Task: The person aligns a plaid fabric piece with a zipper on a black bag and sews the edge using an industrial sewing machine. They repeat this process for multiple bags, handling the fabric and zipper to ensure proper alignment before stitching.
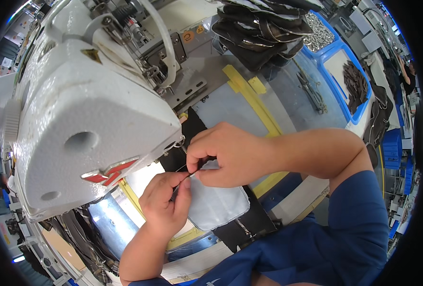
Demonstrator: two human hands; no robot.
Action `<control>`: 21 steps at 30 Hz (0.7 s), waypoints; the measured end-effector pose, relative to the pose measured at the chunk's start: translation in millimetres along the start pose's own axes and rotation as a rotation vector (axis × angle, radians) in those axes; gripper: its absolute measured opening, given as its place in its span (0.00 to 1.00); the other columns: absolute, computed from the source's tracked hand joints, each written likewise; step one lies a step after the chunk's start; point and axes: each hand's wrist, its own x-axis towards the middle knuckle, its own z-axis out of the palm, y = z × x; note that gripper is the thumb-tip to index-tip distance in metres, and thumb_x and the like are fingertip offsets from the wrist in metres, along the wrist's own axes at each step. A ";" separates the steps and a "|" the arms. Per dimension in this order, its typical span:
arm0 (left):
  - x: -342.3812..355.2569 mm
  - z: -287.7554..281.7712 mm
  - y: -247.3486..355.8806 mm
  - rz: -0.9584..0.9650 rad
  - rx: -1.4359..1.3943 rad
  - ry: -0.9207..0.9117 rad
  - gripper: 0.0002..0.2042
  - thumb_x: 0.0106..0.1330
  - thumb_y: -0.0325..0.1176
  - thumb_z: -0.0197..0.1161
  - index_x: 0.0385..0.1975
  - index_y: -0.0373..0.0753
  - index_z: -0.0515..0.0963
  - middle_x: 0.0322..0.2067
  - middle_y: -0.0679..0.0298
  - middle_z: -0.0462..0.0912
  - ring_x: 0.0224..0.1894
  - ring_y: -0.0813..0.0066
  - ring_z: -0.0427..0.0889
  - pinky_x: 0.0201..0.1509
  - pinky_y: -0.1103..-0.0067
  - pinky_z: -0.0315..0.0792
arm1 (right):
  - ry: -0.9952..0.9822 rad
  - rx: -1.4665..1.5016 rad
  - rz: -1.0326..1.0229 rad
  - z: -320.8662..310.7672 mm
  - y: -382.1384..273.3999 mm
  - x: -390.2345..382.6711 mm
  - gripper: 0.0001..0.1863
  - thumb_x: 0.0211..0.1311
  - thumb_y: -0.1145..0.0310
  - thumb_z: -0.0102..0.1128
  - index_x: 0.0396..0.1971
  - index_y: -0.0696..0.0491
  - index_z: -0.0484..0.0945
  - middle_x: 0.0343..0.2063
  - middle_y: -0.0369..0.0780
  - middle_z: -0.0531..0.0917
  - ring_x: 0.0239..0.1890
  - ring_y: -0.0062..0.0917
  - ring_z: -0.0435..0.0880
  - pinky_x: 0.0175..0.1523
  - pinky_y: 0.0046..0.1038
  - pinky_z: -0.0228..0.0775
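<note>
My left hand [166,200] and my right hand [228,152] meet below the white sewing machine head [92,119], both pinching a thin dark strip [191,175], possibly a fabric or zipper edge; exactly what it is is hard to make out. Beneath them lies a pale grey fabric panel [218,207] on black fabric [254,219], which has a metal zipper with a pull [242,226] at the lower edge. A metal ring [181,142] shows just left of my right hand. Much of the piece between my fingers is hidden.
Dark zippered pieces [259,33] are piled at the back. A blue tray [368,107] holds chain and dark small parts at the right, beside metal scissors [311,90]. More dark fabric [78,233] hangs lower left. Yellow tape [240,81] marks the worktop. A co-worker [407,76] is at far right.
</note>
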 end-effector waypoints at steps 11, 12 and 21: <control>-1.5 1.0 1.8 0.044 0.027 0.021 0.06 0.62 0.19 0.73 0.38 0.33 0.85 0.32 0.56 0.87 0.27 0.70 0.85 0.30 0.79 0.77 | -0.028 0.072 0.073 0.3 0.2 -1.1 0.07 0.57 0.71 0.70 0.33 0.57 0.84 0.34 0.42 0.87 0.34 0.31 0.86 0.41 0.31 0.79; -0.9 0.2 2.5 0.035 0.022 0.016 0.06 0.62 0.19 0.73 0.38 0.33 0.85 0.32 0.56 0.87 0.27 0.70 0.85 0.30 0.79 0.77 | -0.025 0.075 0.072 0.5 0.6 -1.2 0.07 0.56 0.71 0.70 0.34 0.57 0.84 0.34 0.42 0.87 0.34 0.31 0.86 0.41 0.31 0.79; -1.8 -0.7 6.7 -0.076 -0.022 -0.006 0.04 0.65 0.22 0.70 0.38 0.32 0.86 0.33 0.54 0.87 0.32 0.64 0.85 0.38 0.76 0.77 | -0.032 0.101 0.106 -1.4 -1.1 0.2 0.06 0.57 0.71 0.70 0.33 0.57 0.86 0.31 0.43 0.87 0.32 0.31 0.86 0.39 0.31 0.79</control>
